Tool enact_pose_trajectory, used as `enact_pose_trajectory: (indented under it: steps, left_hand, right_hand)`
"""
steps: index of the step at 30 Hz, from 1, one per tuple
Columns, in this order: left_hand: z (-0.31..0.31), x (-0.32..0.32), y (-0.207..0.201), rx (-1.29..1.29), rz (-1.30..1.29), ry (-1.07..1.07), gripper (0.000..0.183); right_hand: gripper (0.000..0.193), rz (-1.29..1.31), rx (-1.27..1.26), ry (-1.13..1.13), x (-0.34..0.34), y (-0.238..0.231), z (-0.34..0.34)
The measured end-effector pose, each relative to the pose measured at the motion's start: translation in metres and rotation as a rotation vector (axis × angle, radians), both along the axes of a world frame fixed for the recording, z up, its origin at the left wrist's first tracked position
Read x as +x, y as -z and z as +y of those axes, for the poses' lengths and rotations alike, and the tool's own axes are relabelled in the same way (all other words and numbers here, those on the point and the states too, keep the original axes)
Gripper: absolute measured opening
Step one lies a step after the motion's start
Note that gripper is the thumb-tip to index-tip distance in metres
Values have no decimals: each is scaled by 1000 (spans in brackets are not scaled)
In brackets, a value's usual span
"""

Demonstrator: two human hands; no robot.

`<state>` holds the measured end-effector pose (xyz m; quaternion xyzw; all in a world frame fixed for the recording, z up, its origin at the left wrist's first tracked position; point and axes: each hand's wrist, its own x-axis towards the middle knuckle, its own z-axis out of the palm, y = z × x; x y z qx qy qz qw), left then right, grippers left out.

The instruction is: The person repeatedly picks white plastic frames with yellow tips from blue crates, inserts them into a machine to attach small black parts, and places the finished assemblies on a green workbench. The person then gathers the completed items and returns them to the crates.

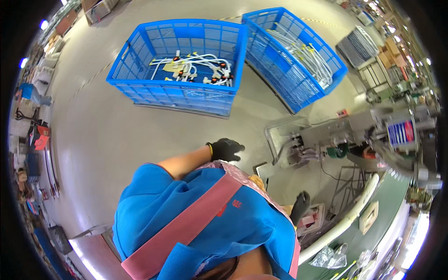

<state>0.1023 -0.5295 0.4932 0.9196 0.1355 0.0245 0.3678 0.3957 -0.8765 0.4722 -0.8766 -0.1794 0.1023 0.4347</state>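
My left hand (226, 149), in a black glove, hangs in front of my apron over the floor. Its fingers are loosely bent with the thumb apart, and nothing shows in it. My right hand (301, 207), gloved too, is low at my right side, next to a clear plastic bin (311, 219) with reddish contents. Its fingers are partly hidden and too small to read. Ahead stands a blue plastic crate (186, 88) holding white bent tubes (205, 58) with black and orange fittings. Neither hand touches it.
A second blue crate (289, 77) holds long white tubes (310, 58) with yellow ends. To the right are a grey machine (396, 128) and a green-topped workbench (380, 224) with a white rounded edge and plastic bags (329, 256). A metal pedal (264, 171) lies on the floor.
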Motion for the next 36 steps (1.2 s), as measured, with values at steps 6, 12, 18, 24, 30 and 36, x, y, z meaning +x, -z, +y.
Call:
enact_pose_trajectory:
  steps: [6, 12, 18, 24, 30, 36]
  left_hand:
    - [94, -77, 0, 63, 56, -365, 45]
    - [124, -88, 10, -136, 94, -552, 45]
    - [172, -66, 30, -258, 140, -611, 48]
    - [247, -37, 36, -181, 66, -692, 44]
    - [333, -31, 59, -312, 146, -707, 44]
    - [437, -31, 165, -367, 296, -475, 44]
  right_hand:
    - [24, -305, -18, -608, -15, -27, 214]
    - [20, -51, -165, -738, -5, -33, 325]
    - [21, 34, -63, -908, 45, 18, 446]
    - [27, 27, -131, -1006, 48, 62, 595]
    - [62, -94, -487, -1014, 16, 122, 746]
    - [92, -254, -606, -689, -29, 160, 832]
